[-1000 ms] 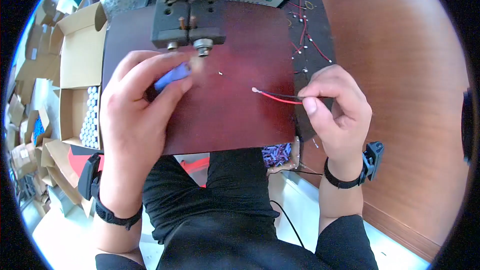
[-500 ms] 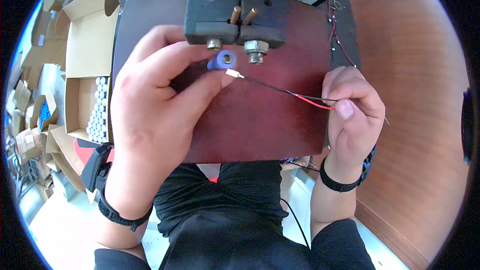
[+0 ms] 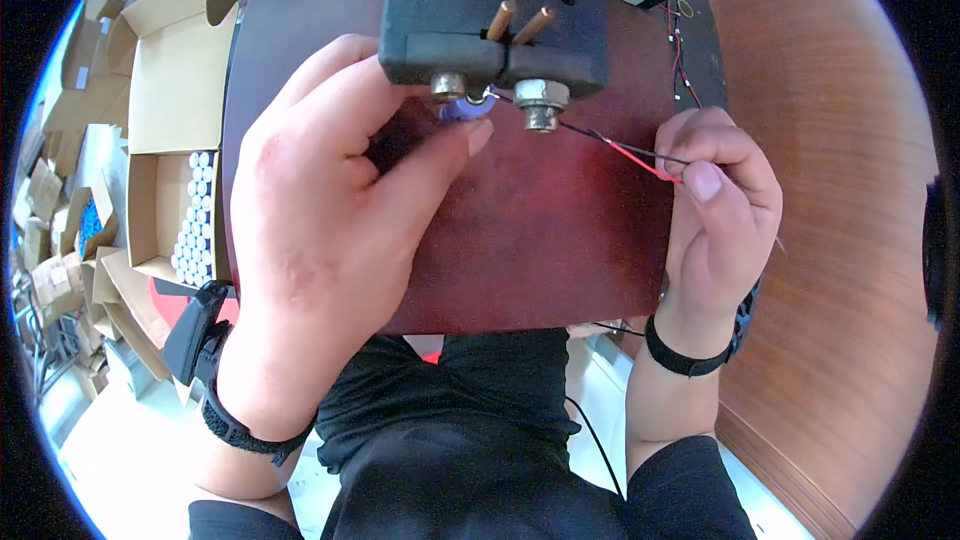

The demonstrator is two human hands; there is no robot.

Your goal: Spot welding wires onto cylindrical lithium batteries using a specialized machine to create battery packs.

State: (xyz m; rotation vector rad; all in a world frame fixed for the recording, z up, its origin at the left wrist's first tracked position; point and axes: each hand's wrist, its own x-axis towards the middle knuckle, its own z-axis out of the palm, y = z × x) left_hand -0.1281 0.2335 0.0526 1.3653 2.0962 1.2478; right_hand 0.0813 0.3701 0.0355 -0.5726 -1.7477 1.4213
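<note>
My left hand is closed around a blue-purple cylindrical battery cell, thumb and fingers pinching its sides. The cell's end sits below a black two-block machine head that partly covers it. Two copper pins stick out of the blocks, with metal bolts beneath. Between thumb and fingertips, my right hand pinches a thin red and black wire lead. Its other end reaches the cell's end under the head; the head hides whether it touches.
An open cardboard box on the left holds several upright cells. More wire leads lie at the dark red tabletop's far right. A wood-grain surface is on the right; boxes crowd the far left.
The cell has moved slightly up and right, farther beneath the machine head. The right hand has risen a little, bringing the lead's white tip from beside my left thumb to the cell's end.
</note>
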